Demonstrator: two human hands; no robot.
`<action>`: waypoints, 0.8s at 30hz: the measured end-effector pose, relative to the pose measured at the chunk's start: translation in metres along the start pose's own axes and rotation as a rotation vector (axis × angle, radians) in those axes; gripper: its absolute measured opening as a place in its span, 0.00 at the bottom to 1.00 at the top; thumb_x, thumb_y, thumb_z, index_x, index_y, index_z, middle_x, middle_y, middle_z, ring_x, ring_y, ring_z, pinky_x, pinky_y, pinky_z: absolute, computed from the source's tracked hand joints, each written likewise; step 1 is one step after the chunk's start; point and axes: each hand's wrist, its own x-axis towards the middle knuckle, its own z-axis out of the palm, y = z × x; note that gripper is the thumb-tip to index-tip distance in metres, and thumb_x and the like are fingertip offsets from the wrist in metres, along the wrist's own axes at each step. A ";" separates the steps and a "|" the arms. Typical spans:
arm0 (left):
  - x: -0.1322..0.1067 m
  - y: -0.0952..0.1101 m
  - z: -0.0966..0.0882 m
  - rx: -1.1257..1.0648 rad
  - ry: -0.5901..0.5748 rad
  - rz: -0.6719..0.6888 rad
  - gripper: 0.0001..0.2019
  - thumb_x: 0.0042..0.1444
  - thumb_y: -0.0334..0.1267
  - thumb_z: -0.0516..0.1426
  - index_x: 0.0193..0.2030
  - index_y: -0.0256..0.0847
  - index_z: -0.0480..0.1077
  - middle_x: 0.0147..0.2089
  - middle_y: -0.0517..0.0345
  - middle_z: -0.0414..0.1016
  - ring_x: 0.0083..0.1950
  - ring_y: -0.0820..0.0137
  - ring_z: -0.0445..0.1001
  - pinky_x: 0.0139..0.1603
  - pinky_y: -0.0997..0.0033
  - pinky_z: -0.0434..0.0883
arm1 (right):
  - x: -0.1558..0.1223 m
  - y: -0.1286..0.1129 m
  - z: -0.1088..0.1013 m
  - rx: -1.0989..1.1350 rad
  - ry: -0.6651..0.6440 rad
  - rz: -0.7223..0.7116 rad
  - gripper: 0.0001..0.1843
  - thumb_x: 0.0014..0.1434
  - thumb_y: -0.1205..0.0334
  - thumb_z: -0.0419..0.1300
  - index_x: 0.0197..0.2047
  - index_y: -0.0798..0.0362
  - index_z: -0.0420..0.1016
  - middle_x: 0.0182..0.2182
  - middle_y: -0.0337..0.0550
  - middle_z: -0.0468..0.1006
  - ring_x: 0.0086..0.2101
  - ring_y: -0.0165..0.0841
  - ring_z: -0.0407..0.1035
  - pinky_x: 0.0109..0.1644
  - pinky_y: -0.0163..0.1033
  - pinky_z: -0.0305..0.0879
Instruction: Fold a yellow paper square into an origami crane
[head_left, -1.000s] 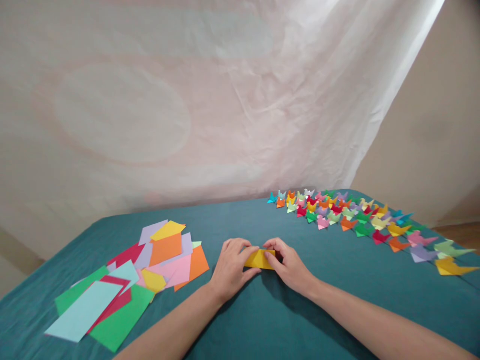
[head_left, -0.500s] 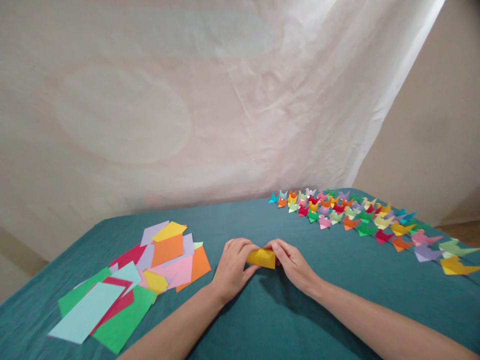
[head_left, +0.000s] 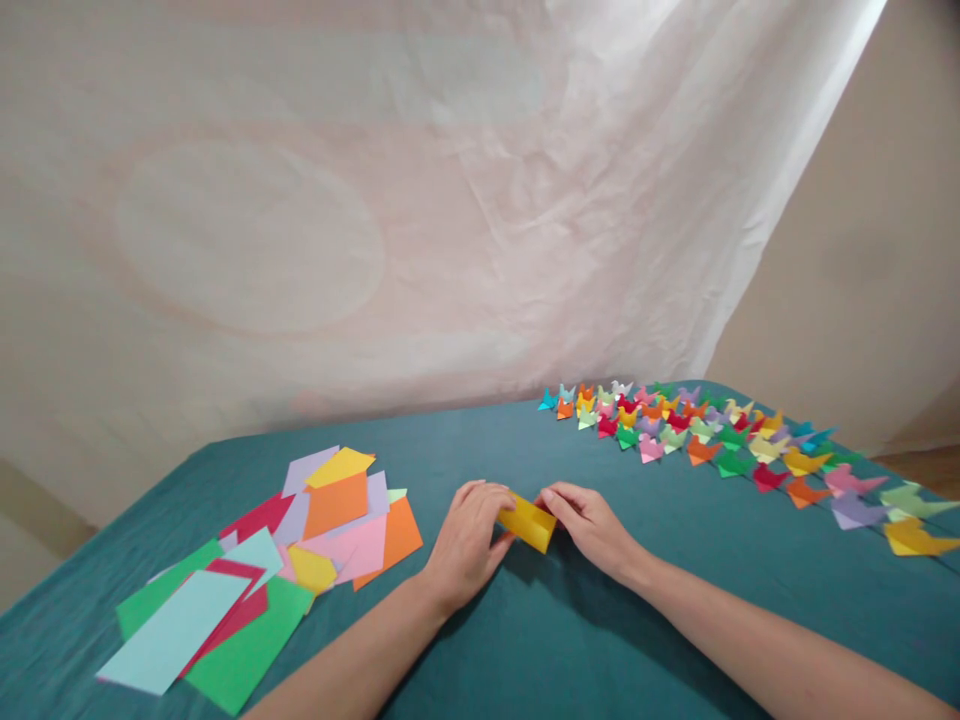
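Between my hands is a small folded piece of yellow paper, tilted down to the right and held just above the cloth. My left hand grips its left end, thumb beneath and fingers over the top. The fingers of my right hand pinch its upper right corner. Part of the paper's left end is hidden behind my left fingers.
A loose pile of coloured paper sheets lies to the left on the dark green tablecloth. Rows of small folded paper birds stand at the right. A pale cloth hangs behind the table.
The yellow paper has turned so its right end dips lower, and its folds have parted a little. My right hand has shifted slightly on its edge.
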 end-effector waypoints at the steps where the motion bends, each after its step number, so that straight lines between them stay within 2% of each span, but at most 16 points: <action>1: 0.000 0.000 0.001 -0.006 -0.002 0.008 0.15 0.53 0.27 0.56 0.46 0.43 0.61 0.48 0.55 0.71 0.53 0.66 0.68 0.60 0.53 0.57 | 0.001 0.000 -0.001 0.013 -0.008 0.002 0.16 0.62 0.53 0.50 0.32 0.55 0.70 0.27 0.39 0.69 0.29 0.30 0.62 0.33 0.35 0.59; 5: -0.001 0.000 0.001 -0.009 -0.026 0.036 0.14 0.53 0.26 0.54 0.45 0.43 0.60 0.47 0.55 0.71 0.53 0.67 0.68 0.61 0.53 0.57 | 0.002 0.002 -0.002 0.098 -0.064 0.021 0.10 0.58 0.57 0.55 0.40 0.54 0.65 0.29 0.37 0.68 0.28 0.28 0.62 0.31 0.34 0.60; 9: 0.000 0.005 -0.003 0.012 -0.122 0.072 0.09 0.57 0.26 0.50 0.42 0.43 0.63 0.45 0.56 0.72 0.54 0.68 0.67 0.62 0.54 0.57 | 0.004 0.009 -0.001 0.048 -0.075 0.004 0.06 0.55 0.63 0.56 0.34 0.52 0.60 0.25 0.33 0.65 0.24 0.26 0.59 0.28 0.32 0.57; 11: 0.001 0.007 -0.005 0.037 -0.133 0.085 0.09 0.58 0.27 0.49 0.42 0.43 0.64 0.44 0.57 0.73 0.55 0.69 0.67 0.62 0.55 0.56 | 0.005 0.013 -0.002 0.016 -0.062 -0.003 0.06 0.54 0.64 0.56 0.33 0.52 0.60 0.25 0.32 0.64 0.24 0.26 0.58 0.27 0.32 0.57; 15: 0.002 0.008 -0.007 0.089 -0.075 0.100 0.12 0.58 0.27 0.50 0.46 0.43 0.64 0.45 0.56 0.73 0.54 0.69 0.67 0.62 0.56 0.55 | 0.007 0.018 -0.005 -0.029 0.008 0.004 0.05 0.53 0.64 0.55 0.32 0.52 0.60 0.24 0.33 0.63 0.24 0.27 0.59 0.27 0.32 0.57; 19: 0.002 0.007 -0.006 0.165 -0.079 0.138 0.11 0.61 0.28 0.48 0.41 0.45 0.69 0.38 0.59 0.74 0.48 0.70 0.70 0.61 0.57 0.55 | 0.008 0.017 -0.007 -0.076 0.034 -0.010 0.02 0.51 0.68 0.52 0.30 0.52 0.61 0.22 0.32 0.62 0.24 0.27 0.58 0.26 0.32 0.55; 24: 0.003 0.004 -0.007 0.203 -0.094 0.090 0.10 0.61 0.29 0.51 0.37 0.45 0.72 0.36 0.59 0.73 0.44 0.69 0.70 0.58 0.56 0.58 | 0.008 0.016 -0.012 -0.165 -0.018 -0.017 0.08 0.50 0.70 0.50 0.29 0.54 0.69 0.23 0.35 0.68 0.24 0.28 0.61 0.27 0.33 0.57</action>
